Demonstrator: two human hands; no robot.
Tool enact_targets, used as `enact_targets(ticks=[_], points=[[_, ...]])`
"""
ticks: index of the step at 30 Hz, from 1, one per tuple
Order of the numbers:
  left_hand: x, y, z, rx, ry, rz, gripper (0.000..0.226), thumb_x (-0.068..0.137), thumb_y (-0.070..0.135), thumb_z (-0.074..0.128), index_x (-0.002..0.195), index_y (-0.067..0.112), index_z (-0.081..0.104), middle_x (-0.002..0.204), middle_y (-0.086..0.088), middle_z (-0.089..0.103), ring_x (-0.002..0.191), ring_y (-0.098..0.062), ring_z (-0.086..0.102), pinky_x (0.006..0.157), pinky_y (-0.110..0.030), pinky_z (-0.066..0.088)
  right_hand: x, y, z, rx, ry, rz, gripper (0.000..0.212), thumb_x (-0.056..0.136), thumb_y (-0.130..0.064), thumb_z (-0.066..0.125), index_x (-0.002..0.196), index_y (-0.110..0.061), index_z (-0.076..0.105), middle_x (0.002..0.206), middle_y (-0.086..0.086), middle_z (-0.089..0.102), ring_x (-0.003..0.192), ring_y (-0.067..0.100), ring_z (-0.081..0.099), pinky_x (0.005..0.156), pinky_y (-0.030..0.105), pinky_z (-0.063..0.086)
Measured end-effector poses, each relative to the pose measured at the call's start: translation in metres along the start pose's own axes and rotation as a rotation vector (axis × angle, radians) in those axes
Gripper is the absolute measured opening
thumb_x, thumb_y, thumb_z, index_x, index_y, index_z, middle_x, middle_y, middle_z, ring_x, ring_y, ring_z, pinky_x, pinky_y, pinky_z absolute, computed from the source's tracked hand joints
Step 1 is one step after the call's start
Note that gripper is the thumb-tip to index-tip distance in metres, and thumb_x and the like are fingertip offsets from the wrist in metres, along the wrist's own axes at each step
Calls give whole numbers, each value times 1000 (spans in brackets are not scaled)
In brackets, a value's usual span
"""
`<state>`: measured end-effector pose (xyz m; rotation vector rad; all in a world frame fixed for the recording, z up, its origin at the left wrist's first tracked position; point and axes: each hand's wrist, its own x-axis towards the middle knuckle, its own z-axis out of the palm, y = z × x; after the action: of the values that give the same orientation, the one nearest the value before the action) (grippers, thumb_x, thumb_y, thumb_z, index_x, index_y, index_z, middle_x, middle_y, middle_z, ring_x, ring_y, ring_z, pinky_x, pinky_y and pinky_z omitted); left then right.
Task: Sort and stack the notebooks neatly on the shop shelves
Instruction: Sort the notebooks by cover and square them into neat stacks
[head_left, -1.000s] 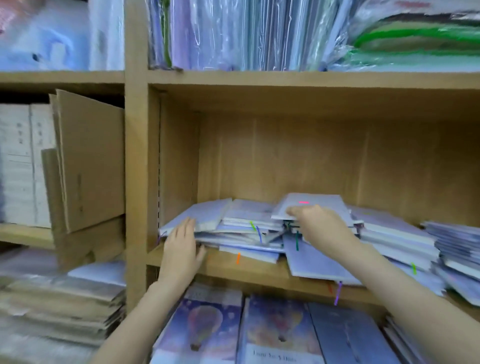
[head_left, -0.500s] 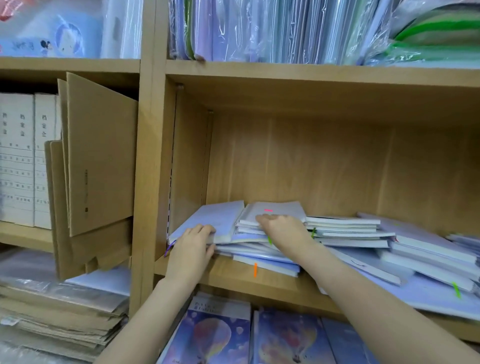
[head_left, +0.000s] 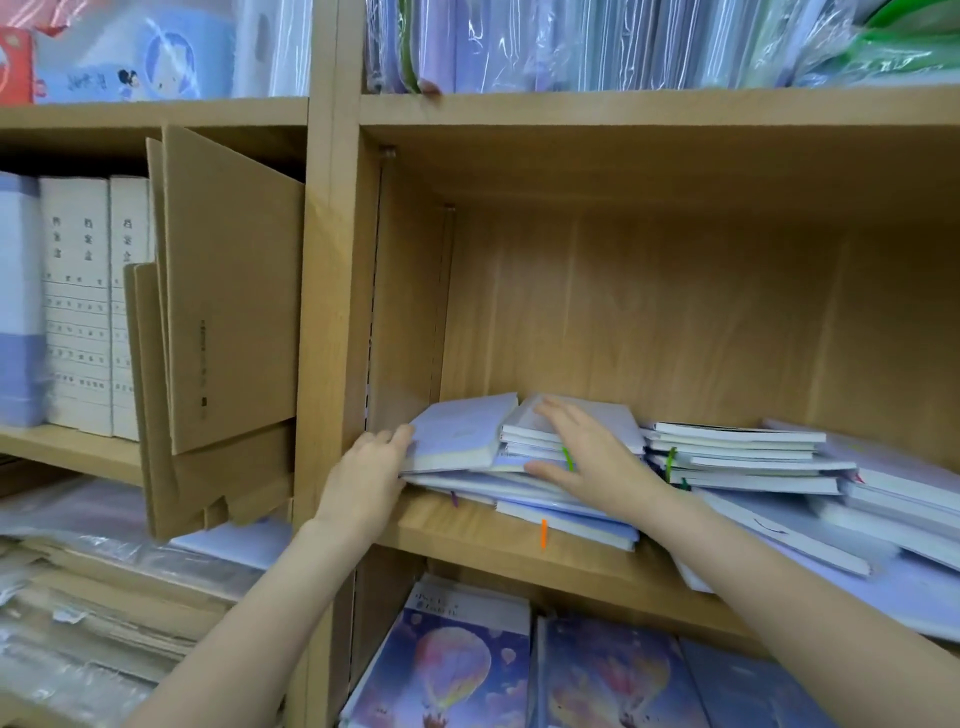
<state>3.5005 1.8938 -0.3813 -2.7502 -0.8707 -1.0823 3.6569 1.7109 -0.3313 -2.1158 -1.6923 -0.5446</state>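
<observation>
- Setting: light wooden shop shelf (head_left: 467, 540), one open bay with a bare wood back panel.
- Pale lilac soft-cover notebooks (head_left: 566, 512) lie in loose, skewed piles on the shelf board, coloured ribbon markers poking out; unsorted, apparently.
- Left hand (head_left: 363, 475) at the shelf's left upright, fingers curled on the edge of a tilted lilac notebook (head_left: 457, 434), likely steadying it.
- Right hand (head_left: 587, 454) lies flat, fingers extended, pressing the neighbouring pile's top; grasps nothing.
</observation>
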Motion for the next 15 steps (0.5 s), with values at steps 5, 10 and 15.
enact_targets(ticks=[5, 10, 15], points=[[-42, -6, 9, -201, 229, -22, 40, 81, 0, 61, 120, 6, 55, 110, -7, 60, 99, -27, 56, 77, -34, 47, 35, -35, 14, -49, -130, -35, 69, 86, -44, 61, 142, -14, 34, 149, 2, 32, 135, 20, 31, 109, 32, 29], [-71, -11, 34, -147, 284, 79, 43, 71, 8, 36, 102, 1, 64, 101, -9, 66, 105, -19, 46, 95, -25, 35, 54, -48, 35, -328, -125, 20, 57, 87, -49, 56, 135, -21, 45, 134, 3, 53, 125, 23, 44, 102, 35, 32], [-68, -9, 30, -48, 266, 97, 38, 55, 0, 65, 92, 4, 69, 89, -6, 69, 91, -24, 63, 91, -27, 36, 57, -63, 26, -282, -129, 112, 38, 90, -39, 57, 118, -13, 59, 110, 12, 62, 105, 32, 58, 71, 32, 40]])
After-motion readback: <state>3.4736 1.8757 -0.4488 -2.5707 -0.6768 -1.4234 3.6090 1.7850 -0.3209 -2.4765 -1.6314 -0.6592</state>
